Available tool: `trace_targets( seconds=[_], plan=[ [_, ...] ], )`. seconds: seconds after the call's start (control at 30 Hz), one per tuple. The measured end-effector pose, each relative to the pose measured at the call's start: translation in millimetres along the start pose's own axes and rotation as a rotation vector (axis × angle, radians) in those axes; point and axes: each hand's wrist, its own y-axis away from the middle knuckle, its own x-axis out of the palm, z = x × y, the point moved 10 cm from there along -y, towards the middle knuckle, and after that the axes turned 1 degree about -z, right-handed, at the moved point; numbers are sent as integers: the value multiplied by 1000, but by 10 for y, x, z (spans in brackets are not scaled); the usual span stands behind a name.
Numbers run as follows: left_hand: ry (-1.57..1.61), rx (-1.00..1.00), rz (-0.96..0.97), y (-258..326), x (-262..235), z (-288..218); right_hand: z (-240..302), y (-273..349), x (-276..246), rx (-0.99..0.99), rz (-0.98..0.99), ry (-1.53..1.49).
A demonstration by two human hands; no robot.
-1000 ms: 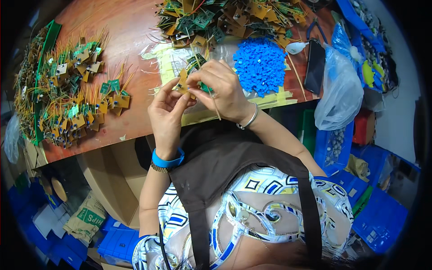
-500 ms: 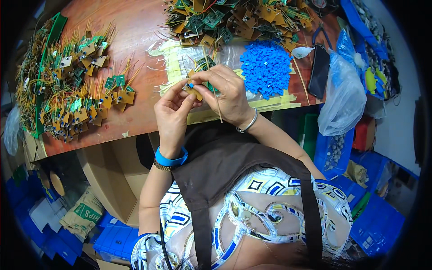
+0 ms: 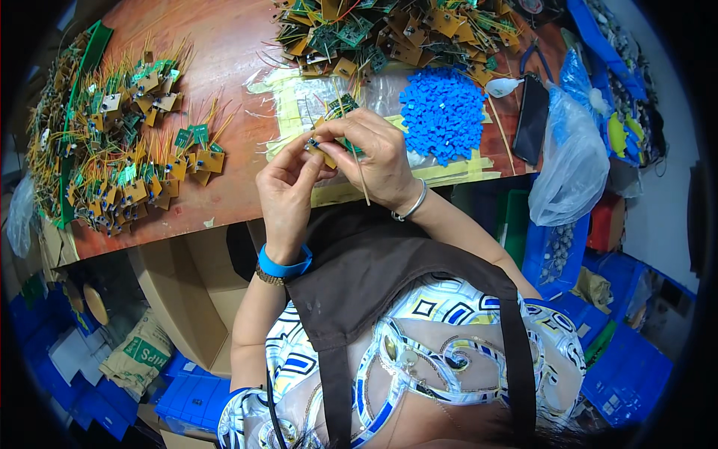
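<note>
Pinching a tan circuit board between left hand and right hand, left of the blue pile, now with less blue visible on it (perhaps fitted, perhaps covered).

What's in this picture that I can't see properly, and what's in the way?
All in the head view:
Small tan board: partly covered by the left hand and right hand.
Thin stick: its upper part is hidden by the right hand.
Big board pile: cut off by the top edge.
Blue pieces: too small to tell their exact shape.
Cardboard box: far part hidden by the table.
</note>
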Motion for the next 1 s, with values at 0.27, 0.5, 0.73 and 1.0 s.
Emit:
trace_targets(
  seconds=[0.27, 0.5, 0.73, 1.0],
  plan=[
    [1, 24, -85, -44, -128, 43, 5, 2, -4, 18, 16, -10],
    [-37, 76, -117, -3, -191, -46, -396, -50, -314, 240, -125, 70],
    [-208, 63, -228, 56, -570, -160, -269, -148, -488, 178, -345, -36],
    [-485, 404, -654, 16, -1777, -897, -69, -101, -515, 80, -307, -31]
  ],
)
